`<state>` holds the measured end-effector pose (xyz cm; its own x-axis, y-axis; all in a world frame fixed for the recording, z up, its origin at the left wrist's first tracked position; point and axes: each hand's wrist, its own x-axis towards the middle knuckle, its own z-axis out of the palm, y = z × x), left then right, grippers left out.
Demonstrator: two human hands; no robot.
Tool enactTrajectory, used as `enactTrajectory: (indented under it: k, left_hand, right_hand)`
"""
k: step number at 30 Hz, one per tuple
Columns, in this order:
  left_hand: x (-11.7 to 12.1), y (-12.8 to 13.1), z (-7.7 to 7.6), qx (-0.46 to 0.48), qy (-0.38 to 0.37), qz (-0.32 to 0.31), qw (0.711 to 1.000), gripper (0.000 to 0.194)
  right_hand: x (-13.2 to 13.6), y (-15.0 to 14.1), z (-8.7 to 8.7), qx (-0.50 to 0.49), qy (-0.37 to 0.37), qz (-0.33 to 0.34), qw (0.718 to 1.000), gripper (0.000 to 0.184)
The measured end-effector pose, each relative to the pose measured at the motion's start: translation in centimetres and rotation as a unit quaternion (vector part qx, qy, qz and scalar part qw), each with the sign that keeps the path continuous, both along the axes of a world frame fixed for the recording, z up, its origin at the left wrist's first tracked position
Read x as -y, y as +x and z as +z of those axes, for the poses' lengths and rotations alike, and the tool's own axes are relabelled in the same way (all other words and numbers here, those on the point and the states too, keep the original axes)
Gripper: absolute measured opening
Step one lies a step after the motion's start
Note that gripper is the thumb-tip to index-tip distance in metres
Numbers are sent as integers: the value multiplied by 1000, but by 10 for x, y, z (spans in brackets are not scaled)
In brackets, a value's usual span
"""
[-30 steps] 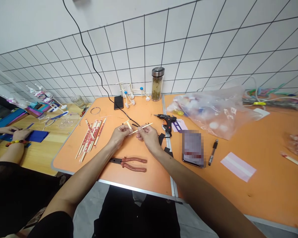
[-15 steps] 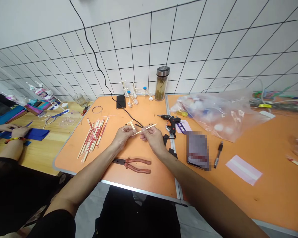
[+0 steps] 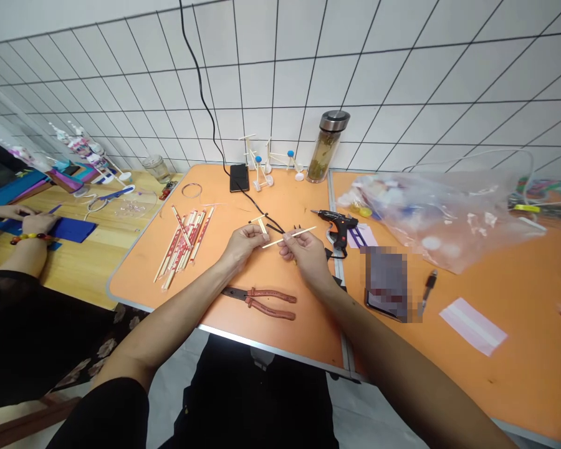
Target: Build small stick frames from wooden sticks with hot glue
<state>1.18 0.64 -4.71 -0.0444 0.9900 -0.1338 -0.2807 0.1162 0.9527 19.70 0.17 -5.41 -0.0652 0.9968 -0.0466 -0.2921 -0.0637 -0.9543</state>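
Observation:
My left hand (image 3: 243, 247) pinches a small T-shaped piece of pale wooden sticks (image 3: 262, 224) by its stem, its crossbar pointing away from me. In my right hand (image 3: 307, 254), thumb and fingers hold a thin wooden stick (image 3: 303, 232), which slants up to the right. The stick's left end lies close by my left fingertips; whether it touches them I cannot tell. Under my wrists, pliers (image 3: 271, 302) with reddish-brown handles lie on the orange table (image 3: 271, 340). Left of my hands is a pile of chopsticks in red-printed wrappers (image 3: 184, 246).
A black glue gun (image 3: 339, 227) and a blurred phone (image 3: 387, 284) lie to the right, near a pen (image 3: 430, 290). Stick models with blue balls (image 3: 266, 163) and a tea bottle (image 3: 327, 146) stand by the wall. A plastic bag (image 3: 430, 218) lies right; a co-worker's hands (image 3: 37, 227) are left.
The view has turned left, so the table's things sit further right in the picture. My hands keep their grips on the T-shaped piece and the stick; the stick's end shows more clearly beside my left fingers.

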Motion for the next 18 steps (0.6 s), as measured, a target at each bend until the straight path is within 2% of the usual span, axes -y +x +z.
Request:
enactTrajectory:
  k: [9,18]
  left_hand:
    - [5,6,3,-27,16,-30,999,34]
    - [11,18,1,-98,88,-74,988,26]
  right_hand:
    - [-6,14,18,-65,12,-20,998,55]
    - [-8,9,18,-48,21,-24,998,53]
